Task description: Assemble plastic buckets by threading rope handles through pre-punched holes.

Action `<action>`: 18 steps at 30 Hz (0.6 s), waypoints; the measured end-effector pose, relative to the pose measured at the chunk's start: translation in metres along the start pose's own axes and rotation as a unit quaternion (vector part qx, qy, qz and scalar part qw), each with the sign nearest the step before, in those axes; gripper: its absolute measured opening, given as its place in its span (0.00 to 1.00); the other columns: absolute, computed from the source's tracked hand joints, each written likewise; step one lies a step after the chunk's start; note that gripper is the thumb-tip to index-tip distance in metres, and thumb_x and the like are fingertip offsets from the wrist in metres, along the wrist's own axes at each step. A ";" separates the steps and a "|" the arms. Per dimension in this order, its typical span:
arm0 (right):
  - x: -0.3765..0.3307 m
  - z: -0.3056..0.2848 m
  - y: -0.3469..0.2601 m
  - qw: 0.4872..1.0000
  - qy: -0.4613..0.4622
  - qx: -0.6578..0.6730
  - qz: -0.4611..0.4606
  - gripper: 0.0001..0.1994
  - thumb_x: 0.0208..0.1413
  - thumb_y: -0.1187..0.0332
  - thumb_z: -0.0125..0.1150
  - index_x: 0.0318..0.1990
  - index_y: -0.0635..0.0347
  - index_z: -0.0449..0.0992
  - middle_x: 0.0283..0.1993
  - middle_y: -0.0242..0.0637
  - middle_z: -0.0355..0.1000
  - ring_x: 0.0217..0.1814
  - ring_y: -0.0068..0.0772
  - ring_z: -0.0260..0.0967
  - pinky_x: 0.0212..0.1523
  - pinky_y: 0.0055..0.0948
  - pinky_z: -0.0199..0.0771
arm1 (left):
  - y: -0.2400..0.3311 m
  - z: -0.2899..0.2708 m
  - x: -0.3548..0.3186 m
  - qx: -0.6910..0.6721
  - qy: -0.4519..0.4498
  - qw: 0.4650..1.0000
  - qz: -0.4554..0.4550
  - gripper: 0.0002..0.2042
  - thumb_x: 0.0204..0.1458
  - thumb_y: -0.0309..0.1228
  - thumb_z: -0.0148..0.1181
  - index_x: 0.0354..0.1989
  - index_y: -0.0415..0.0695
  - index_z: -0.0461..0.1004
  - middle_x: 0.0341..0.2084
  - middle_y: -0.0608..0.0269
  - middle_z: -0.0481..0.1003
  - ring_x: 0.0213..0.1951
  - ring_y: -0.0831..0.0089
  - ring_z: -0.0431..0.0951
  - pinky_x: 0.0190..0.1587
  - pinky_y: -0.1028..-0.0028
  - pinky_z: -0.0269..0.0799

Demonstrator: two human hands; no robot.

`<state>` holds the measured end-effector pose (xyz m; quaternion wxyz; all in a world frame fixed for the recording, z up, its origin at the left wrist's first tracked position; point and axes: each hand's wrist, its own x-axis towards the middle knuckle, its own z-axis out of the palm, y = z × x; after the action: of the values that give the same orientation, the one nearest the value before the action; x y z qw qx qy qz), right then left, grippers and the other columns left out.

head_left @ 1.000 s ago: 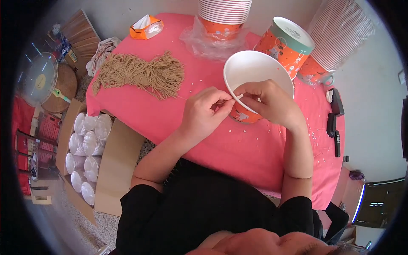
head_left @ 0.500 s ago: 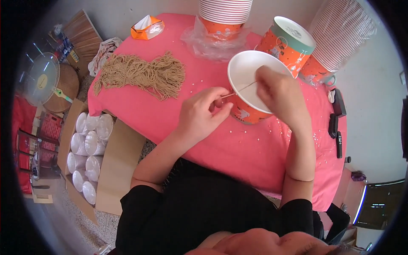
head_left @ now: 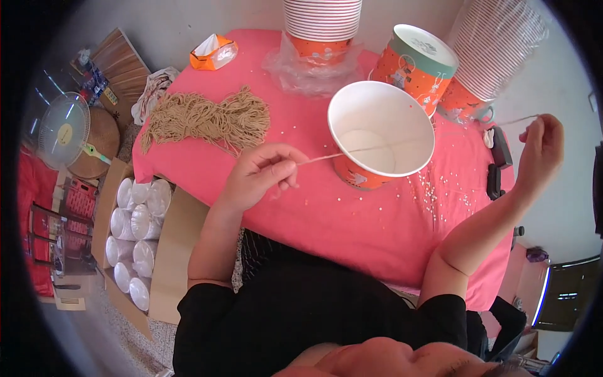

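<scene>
A pale string [head_left: 320, 158] is drawn out between my two hands, crossing over the mouth of a large paper bucket [head_left: 353, 170], white inside and orange outside. My left hand [head_left: 260, 176] pinches one end of it, left of the bucket. Out past the table's right edge, my right hand [head_left: 541, 151] is raised with its fingers closed on the far end. The middle of the string is faint against the white inside of the bucket, which stands upright. A bundle of tan strings [head_left: 207, 119] lies on the pink cloth, beyond my left hand.
Behind the bucket stand an upside-down bucket [head_left: 408, 66], a bagged stack of buckets [head_left: 487, 56] and another stack [head_left: 322, 22]. White beads [head_left: 433, 195] are scattered at right. Dark objects [head_left: 501, 147] line the right edge. A carton [head_left: 179, 251] of wrapped white cups is at left.
My right hand has swung from above the bucket out to the right, stretching the string across. My left hand has shifted a little left and down, still pinching the string.
</scene>
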<state>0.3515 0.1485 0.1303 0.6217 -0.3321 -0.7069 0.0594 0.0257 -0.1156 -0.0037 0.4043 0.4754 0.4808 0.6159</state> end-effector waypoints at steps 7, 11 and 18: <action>0.002 -0.015 0.007 0.999 0.003 0.018 0.040 0.07 0.57 0.78 0.51 0.41 0.67 0.75 0.30 0.30 0.72 0.29 0.18 0.68 0.34 0.19 0.69 | 0.012 0.017 0.006 -0.194 -0.147 0.970 -0.006 0.11 0.60 0.23 0.48 0.47 0.33 0.74 0.39 0.51 0.79 0.39 0.67 0.81 0.41 0.71 0.78; -0.018 -0.002 -0.038 0.983 -0.103 0.123 -0.094 0.12 0.53 0.85 0.48 0.43 0.68 0.74 0.39 0.35 0.74 0.39 0.24 0.72 0.43 0.22 0.71 | 0.017 0.031 0.010 -0.174 -0.128 0.976 0.024 0.11 0.60 0.21 0.48 0.48 0.33 0.73 0.43 0.49 0.78 0.44 0.64 0.81 0.47 0.67 0.78; -0.050 0.055 -0.073 0.839 -0.529 0.103 -0.080 0.10 0.52 0.71 0.63 0.38 0.68 0.77 0.35 0.45 0.77 0.37 0.44 0.75 0.38 0.34 0.74 | 0.015 0.035 0.013 0.025 -0.017 0.993 0.115 0.07 0.56 0.17 0.56 0.42 0.33 0.75 0.40 0.54 0.78 0.40 0.71 0.79 0.45 0.71 0.77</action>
<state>0.2723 0.0825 0.1124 0.1866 -0.1267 -0.9421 0.2482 0.0566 -0.0992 0.0167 0.3276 0.5477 0.4310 0.6379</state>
